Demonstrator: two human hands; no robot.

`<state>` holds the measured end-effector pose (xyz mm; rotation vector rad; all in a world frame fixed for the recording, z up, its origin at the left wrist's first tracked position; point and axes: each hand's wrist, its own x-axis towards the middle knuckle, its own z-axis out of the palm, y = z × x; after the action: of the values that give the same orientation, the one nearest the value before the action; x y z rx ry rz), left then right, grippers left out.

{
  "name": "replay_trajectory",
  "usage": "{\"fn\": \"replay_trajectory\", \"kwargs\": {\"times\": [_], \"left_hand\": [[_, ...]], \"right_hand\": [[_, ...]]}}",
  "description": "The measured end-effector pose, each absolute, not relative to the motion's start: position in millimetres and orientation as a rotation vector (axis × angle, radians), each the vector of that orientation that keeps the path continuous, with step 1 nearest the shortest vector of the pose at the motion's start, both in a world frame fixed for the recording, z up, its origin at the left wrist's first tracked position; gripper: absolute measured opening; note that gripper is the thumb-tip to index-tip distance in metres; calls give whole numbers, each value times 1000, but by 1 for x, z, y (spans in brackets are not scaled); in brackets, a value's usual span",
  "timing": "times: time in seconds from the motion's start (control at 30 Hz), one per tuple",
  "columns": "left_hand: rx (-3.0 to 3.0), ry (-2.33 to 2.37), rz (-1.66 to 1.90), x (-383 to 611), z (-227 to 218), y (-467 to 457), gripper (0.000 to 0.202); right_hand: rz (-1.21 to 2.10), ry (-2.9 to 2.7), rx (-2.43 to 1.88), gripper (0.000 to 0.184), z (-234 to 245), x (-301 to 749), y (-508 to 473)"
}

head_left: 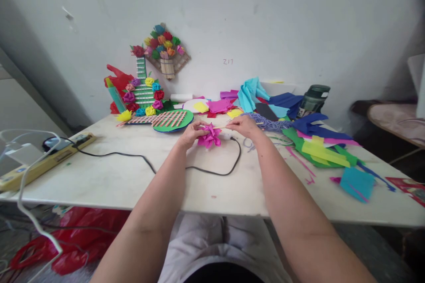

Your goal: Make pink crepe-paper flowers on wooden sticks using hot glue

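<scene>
A magenta paper flower [211, 138] with ragged petals is held just above the table, near its middle. My left hand [193, 134] is closed on the flower's left side, thumb and fingers pinching it. A thin wooden stick [217, 128] runs from the flower to the right. My right hand [244, 125] pinches this stick between its fingertips, and the stick's far end sticks out past the hand. A black cable with a small dark tip [235, 139] lies on the table just below my right hand.
A yellow power strip [63, 154] with chargers sits at the left. Behind stand a flower-decorated craft piece [144, 93] and a green oval with sticks [179, 120]. Purple yarn [268, 122], coloured paper [318, 152] and a dark bottle [314, 99] lie or stand to the right.
</scene>
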<state>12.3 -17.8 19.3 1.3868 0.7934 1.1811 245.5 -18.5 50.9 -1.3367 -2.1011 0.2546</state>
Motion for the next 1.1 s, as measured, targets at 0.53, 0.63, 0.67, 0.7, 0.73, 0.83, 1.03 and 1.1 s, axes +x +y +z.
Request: {"fn": "replay_trajectory", "kwargs": {"times": [0.53,0.63,0.67,0.7,0.73,0.83,1.03,1.1], "left_hand": [[1409,803,1214,13,15,-13,39],[1409,803,1219,13,15,-13,39],[1412,802,1221,13,14,-13,39],[1415,800,1223,13,14,-12,38],[1417,799,1223,13,14,-12,38],[1417,797,1214,12,13,-11,38],[1410,792,1225,11,13,-12,40],[1409,788,1228,11,13,-12,40]], "right_hand": [[356,-2110,-1306,20,47,245,-15],[347,-2115,-1307,19,47,245,-16],[344,-2113,-1311,19,48,245,-16],[342,-2109,-1319,19,48,245,-17],[342,-2107,-1325,19,48,245,-17],[336,-2097,-1341,19,50,244,-19],[334,-2087,-1355,21,51,243,-21],[333,-2087,-1346,22,50,243,-20]]}}
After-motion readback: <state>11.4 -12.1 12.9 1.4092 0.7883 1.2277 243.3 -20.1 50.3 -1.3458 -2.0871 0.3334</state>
